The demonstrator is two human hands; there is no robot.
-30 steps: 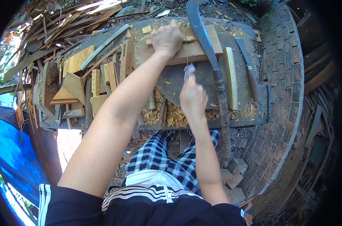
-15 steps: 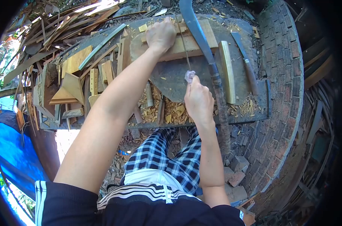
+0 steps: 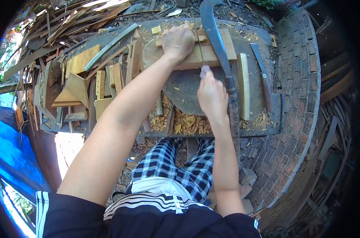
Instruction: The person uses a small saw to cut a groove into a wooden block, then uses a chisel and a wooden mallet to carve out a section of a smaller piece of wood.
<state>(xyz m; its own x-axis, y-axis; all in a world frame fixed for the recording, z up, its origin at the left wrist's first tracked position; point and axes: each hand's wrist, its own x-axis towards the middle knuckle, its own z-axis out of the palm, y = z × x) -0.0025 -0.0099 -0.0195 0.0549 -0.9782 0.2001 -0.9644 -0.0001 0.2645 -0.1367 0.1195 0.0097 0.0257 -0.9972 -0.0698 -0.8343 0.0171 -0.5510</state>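
My left hand [image 3: 178,43] is closed in a fist over a small wooden strip [image 3: 202,39], pressing it onto a thick wooden block [image 3: 188,59]. The strip's ends show on both sides of the fist. My right hand [image 3: 213,94] grips a thin saw blade [image 3: 201,50] by its pale, wrapped end [image 3: 205,70]. The narrow blade points away from me and crosses the strip just right of my left hand. Close by on the right lies a long curved blade [image 3: 216,41] with a dark wrapped handle, partly behind my right forearm.
A squared wooden bar [image 3: 243,87] and a straight-bladed knife [image 3: 261,73] lie right on the bench [image 3: 263,134]. Several wood offcuts [image 3: 75,91] crowd the left. Shavings [image 3: 186,123] cover the front. A curved brick wall [image 3: 296,99] stands right; scrap wood [image 3: 41,43] is piled far left.
My right hand has pushed the saw blade forward, bringing its wrapped end closer to the block. My left hand stays on the strip. The whole view has shifted slightly.
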